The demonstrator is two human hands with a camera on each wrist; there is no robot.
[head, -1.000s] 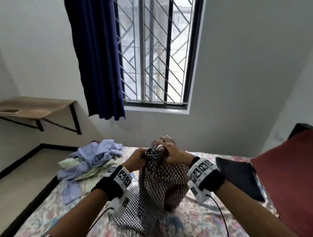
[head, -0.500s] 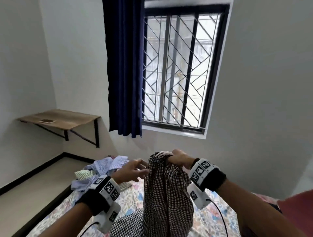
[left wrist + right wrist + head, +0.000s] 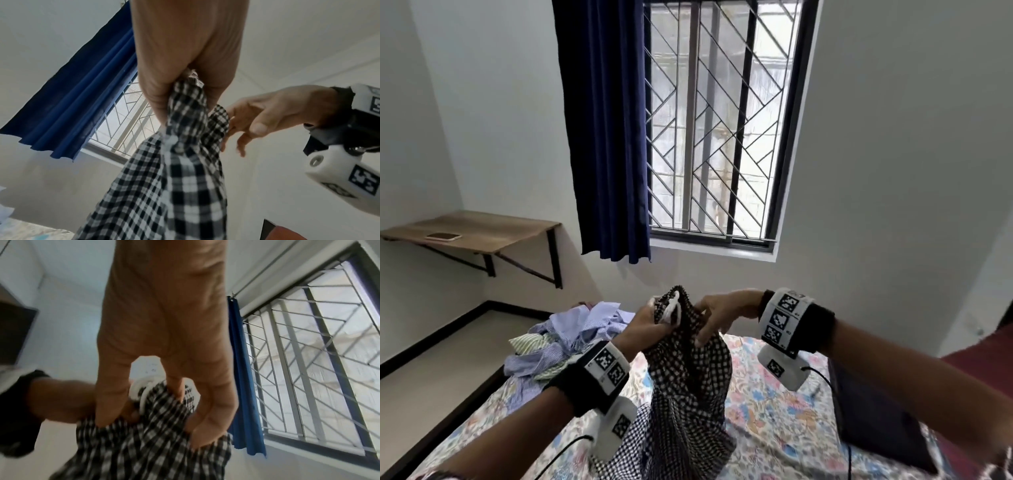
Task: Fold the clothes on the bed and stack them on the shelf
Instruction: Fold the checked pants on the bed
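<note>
A black-and-white checkered garment [image 3: 688, 394] with a white drawstring hangs above the bed [image 3: 774, 411]. My left hand [image 3: 659, 325] grips its bunched top edge; the left wrist view shows the cloth [image 3: 164, 194] coming out of the closed fist [image 3: 180, 78]. My right hand [image 3: 703, 329] is just to the right, fingers spread and fairly straight, their tips touching the cloth. In the right wrist view its fingers [image 3: 205, 426] lie against the folds [image 3: 144, 451], and the thumb stands apart. A wooden wall shelf [image 3: 482, 229] is at the left.
A pile of unfolded blue and green striped clothes [image 3: 571, 329] lies on the bed's far left corner. A dark flat item [image 3: 876, 421] and a red one [image 3: 979, 370] lie on the right. A phone [image 3: 443, 236] rests on the shelf. A blue curtain [image 3: 606, 137] hangs by the window.
My left hand has taken hold of the garment's top, which my right hand held before. The right hand's fingers have loosened and spread. The head view has tilted upward.
</note>
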